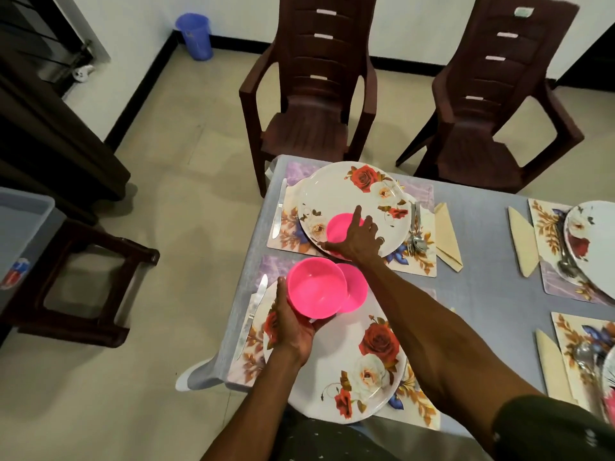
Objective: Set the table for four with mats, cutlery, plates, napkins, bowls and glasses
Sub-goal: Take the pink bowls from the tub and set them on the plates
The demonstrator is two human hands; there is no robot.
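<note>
While the person leans over the near-left corner of the surface point(472, 227), the left hand point(294, 331) cups a pink bowl point(314, 287) from beneath, fingers curled round its base, holding it above the near plate point(332, 371). A second pink bowl point(354, 291) shows just behind and right of the held one; whether it rests on the near plate or is nested under the held bowl cannot be told. The near plate, white with red roses, lies on a floral mat point(416, 404), with a knife point(251, 314) on the mat at its left.

Beyond it, the right hand point(361, 237) reaches to the far plate point(356, 207), fingers spread over the rim of a third pink bowl point(341, 229) that sits on the plate's near part; the index finger is extended. The far plate lies on its own mat point(289, 181), with a knife point(279, 209) to the left, a fork and spoon point(415, 234) to the right, and a folded cream napkin point(447, 236) just beside the mat.

On the right side of the surface, two further settings show mats, plates, cutlery and napkins point(522, 242), partly cut off by the picture edge. Two brown plastic chairs point(309, 104) stand at the far side, and a blue cup point(194, 36) stands on the floor by the wall.
</note>
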